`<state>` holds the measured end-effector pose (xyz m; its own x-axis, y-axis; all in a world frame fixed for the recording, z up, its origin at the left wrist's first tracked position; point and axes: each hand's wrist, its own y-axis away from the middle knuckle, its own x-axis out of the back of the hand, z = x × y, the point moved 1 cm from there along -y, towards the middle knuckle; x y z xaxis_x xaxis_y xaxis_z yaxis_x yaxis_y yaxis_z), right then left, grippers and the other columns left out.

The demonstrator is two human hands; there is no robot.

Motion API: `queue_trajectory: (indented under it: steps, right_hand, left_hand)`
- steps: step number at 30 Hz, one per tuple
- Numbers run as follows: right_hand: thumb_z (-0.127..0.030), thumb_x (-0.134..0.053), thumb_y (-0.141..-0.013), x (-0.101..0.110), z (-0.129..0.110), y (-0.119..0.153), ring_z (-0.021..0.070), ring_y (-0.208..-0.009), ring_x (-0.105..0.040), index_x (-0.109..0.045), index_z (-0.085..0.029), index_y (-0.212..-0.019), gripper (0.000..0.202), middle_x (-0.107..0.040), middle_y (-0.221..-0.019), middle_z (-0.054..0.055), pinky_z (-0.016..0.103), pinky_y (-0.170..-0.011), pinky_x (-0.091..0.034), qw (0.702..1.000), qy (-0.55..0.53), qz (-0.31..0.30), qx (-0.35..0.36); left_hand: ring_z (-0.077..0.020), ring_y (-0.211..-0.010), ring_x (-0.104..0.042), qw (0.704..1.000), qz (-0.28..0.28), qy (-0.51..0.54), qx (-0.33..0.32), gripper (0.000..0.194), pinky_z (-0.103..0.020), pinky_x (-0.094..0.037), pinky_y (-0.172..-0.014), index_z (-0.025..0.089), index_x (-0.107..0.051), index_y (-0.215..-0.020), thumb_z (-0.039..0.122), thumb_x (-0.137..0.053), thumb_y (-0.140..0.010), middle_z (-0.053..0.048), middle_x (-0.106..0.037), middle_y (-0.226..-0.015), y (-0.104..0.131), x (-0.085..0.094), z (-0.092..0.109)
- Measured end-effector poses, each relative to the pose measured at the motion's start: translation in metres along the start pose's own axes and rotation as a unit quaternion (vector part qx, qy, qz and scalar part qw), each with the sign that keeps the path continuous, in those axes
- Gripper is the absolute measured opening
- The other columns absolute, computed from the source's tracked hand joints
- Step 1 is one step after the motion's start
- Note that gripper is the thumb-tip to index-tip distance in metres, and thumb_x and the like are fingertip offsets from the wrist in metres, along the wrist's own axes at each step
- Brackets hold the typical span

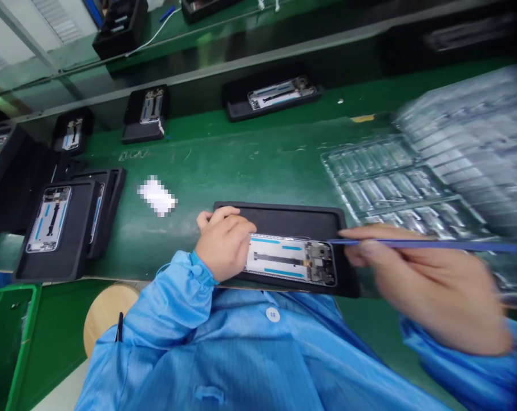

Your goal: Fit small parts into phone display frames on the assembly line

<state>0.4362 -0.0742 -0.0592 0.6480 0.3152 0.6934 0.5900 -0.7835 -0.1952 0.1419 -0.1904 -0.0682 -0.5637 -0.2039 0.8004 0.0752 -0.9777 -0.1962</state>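
An opened phone (279, 260), with its circuit board bare at the right end and blue strips along its middle, lies in a black tray (284, 220) at the bench's front edge. My left hand (226, 242) is closed over the phone's left end. In my right hand (433, 285), a long, thin blue tool (412, 244) is pinched between thumb and fingers. Its tip is at the phone's upper right corner; whether it touches cannot be told. Motion blurs that hand, and the tool's exact kind is unclear.
Stacked black trays (76, 222) with phones stand left. More trayed phones (284, 94) sit along the back. Clear plastic trays (382, 177) are at right, with a blurred stack (476, 125) behind. A green bin (10, 337) and round stool (108, 314) are lower left.
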Motion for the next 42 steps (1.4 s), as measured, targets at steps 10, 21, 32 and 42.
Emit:
queue_trajectory:
  steps: [10, 21, 32, 42]
  right_hand:
    - [-0.033, -0.072, -0.104, -0.036, -0.004, 0.0, 0.0239, -0.079, -0.082, -0.077, -0.029, -0.104, 0.006, -0.086, -0.097, 0.003, 0.038, -0.076, -0.068, 0.997, -0.026, 0.033, 0.058]
    - [-0.018, -0.07, -0.106, -0.041, -0.005, -0.009, 0.0172, -0.078, -0.08, -0.071, -0.027, -0.112, 0.011, -0.083, -0.098, 0.0, 0.03, -0.074, -0.062, 0.986, -0.027, 0.037, 0.162]
    - [-0.024, -0.071, -0.106, -0.04, 0.002, -0.005, 0.0171, -0.075, -0.078, -0.073, -0.027, -0.109, 0.004, -0.082, -0.094, 0.0, 0.03, -0.07, -0.06, 0.992, -0.004, 0.04, 0.119]
    - [-0.021, -0.07, -0.106, -0.039, -0.003, -0.008, 0.0149, -0.074, -0.077, -0.071, -0.027, -0.108, 0.006, -0.082, -0.093, -0.002, 0.027, -0.07, -0.058, 0.991, -0.012, 0.025, 0.128]
  left_hand:
    - [-0.0346, -0.141, -0.062, 0.99, -0.103, -0.03, -0.092, 0.019, -0.061, -0.029, -0.111, 0.028, -0.08, -0.114, 0.022, -0.064, -0.104, -0.006, -0.084, -0.128, -0.017, -0.033, 0.017]
    - [-0.0315, -0.139, -0.06, 0.989, -0.11, -0.055, -0.087, 0.025, -0.06, -0.028, -0.112, 0.03, -0.082, -0.118, 0.022, -0.06, -0.108, -0.005, -0.084, -0.13, -0.014, -0.036, 0.014]
    - [-0.031, -0.141, -0.059, 0.989, -0.114, -0.039, -0.081, 0.026, -0.06, -0.027, -0.113, 0.03, -0.082, -0.119, 0.023, -0.059, -0.108, -0.004, -0.084, -0.131, -0.015, -0.038, 0.012]
    - [-0.0316, -0.14, -0.059, 0.99, -0.115, -0.033, -0.076, 0.027, -0.061, -0.028, -0.112, 0.03, -0.082, -0.118, 0.023, -0.059, -0.108, -0.005, -0.084, -0.131, -0.015, -0.039, 0.013]
